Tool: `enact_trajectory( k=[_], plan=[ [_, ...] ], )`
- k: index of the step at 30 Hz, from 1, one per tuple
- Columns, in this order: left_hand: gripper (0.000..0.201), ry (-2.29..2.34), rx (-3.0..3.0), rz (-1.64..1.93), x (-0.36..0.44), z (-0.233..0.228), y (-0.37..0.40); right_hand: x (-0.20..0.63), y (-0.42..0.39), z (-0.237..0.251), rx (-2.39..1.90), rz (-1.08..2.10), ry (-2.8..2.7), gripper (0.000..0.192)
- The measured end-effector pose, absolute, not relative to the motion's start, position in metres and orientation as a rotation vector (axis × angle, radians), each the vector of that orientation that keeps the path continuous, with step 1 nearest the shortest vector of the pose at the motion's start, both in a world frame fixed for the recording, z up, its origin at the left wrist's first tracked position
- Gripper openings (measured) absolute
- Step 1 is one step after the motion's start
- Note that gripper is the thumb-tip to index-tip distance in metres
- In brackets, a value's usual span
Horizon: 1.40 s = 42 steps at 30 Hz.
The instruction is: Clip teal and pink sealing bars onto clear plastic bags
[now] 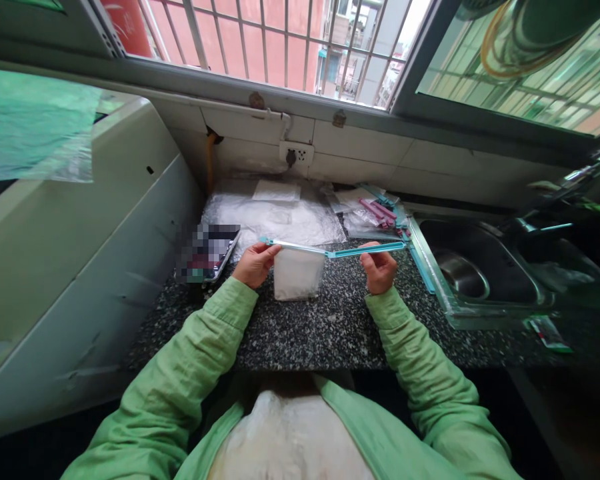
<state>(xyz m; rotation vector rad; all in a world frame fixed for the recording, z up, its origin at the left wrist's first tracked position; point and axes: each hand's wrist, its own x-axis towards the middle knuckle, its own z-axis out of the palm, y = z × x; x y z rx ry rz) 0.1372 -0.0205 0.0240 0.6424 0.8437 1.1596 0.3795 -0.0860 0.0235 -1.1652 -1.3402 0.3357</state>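
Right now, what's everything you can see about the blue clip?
The blue clip is long, thin and looks like plastic. Its two arms meet at a middle joint, spread nearly straight. The left hand pinches one end, the right hand the other arm, above the counter. Whether it touches the white packet below is unclear.

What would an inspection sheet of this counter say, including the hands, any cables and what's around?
Surface: dark speckled countertop.
Job's things: teal hinged clip, opened out; white packet below its left part in view, attachment unclear.
Clutter: plastic packaging, purple strips with teal ones, small packet; a pixelated flat object, unidentifiable.
Hands: left hand pinches the clip's left end; right hand holds its right part.
Cables: black plug in the wall socket; its cord's path is unclear.
Surroundings: sink holding a metal bowl; barred window.
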Motion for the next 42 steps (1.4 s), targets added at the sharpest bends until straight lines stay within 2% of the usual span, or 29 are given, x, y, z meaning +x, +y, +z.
enact_trajectory(
  k=[8,17,24,42],
  plan=[
    [0.026,0.868,0.683,1.145,0.137,0.023,-0.021,0.380,-0.085,0.021,-1.198,0.328,-1.384,0.019],
    [0.024,0.848,0.714,1.143,0.138,0.022,-0.022,0.372,-0.080,0.012,-1.270,0.503,-1.426,0.029],
    [0.025,0.822,0.736,1.103,0.140,0.021,-0.024,0.361,-0.079,0.013,-1.255,0.597,-1.519,0.028],
    [0.031,0.880,0.816,1.085,0.143,0.023,-0.028,0.358,-0.083,0.010,-1.204,0.312,-1.665,0.016]
  ],
)
